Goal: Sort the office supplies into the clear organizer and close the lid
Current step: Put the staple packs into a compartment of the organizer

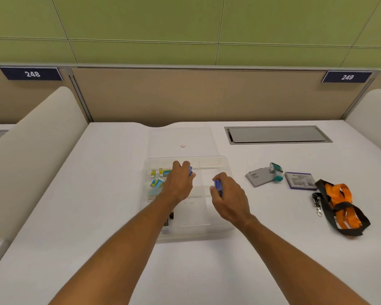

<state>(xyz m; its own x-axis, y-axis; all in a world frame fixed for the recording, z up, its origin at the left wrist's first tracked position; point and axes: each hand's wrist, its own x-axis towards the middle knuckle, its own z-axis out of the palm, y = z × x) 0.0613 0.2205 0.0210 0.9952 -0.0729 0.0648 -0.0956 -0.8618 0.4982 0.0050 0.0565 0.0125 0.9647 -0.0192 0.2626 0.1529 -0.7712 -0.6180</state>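
Head view looks down on a white desk (110, 216) with both bare forearms reaching forward over a clear organizer (226, 170). The left hand (179, 183) is over the organizer's left-middle part, fingers curled together and pinched on a small blue box (190, 171) that peeks out between the fingertips and thumb; only a sliver of it shows, so its long axis cannot be told. The right hand (229, 197) hovers over the organizer's middle, fingers curled and clamped on a second blue box (218, 187), held on edge with its long side running roughly near-to-far.

Inside the organizer's left compartments lie several small yellow-and-blue staple boxes (157, 182), scattered at different angles, some flat and some tipped. Nearer the front-left, partly hidden under the left forearm, some dark small items show, too hidden to name. The organizer's lid (180, 137) is open, lying flat on the desk behind the tray toward the partition.

Right of the organizer, well apart from it, a grey card-like pad (258, 176) lies flat with a teal correction-tape dispenser (275, 171) touching its far-right edge. Just beside these sits a purple-edged labelled box (300, 180), and further right a black and orange lanyard (339, 205) lies coiled, its metal clip (317, 205) toward the left.
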